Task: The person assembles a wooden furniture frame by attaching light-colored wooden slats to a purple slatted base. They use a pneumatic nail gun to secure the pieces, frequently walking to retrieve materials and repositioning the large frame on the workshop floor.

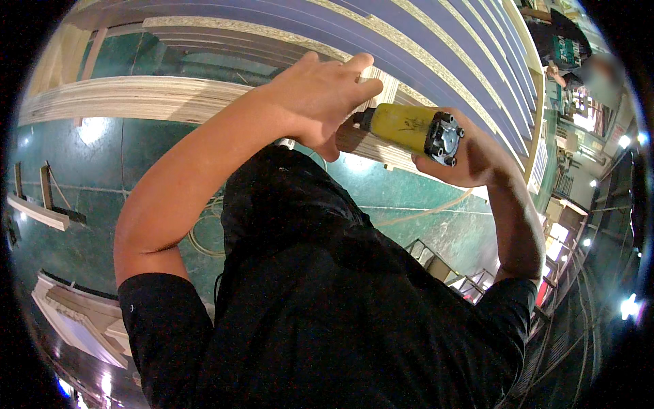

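Note:
My right hand (471,157) is wrapped round a yellow and black air nail gun (403,128), whose round metal cap with bolts faces up toward me. The black nose end of the nail gun points left, close to my left hand (315,92). That hand is laid over a long layered plywood beam (136,99), with its thumb on the near side and its fingers bent over the far side. Just past its fingertips a pale wooden strip (386,83) shows against the beam. The nail gun and my left hand cover part of the beam there.
Beyond the beam stands a row of blue-grey boards (436,61) with chipboard edges. Another person (562,51) in a dark shirt is at the far right. Hoses (204,235) lie on the green floor (102,157). Stacked panels (82,320) stand at the lower left.

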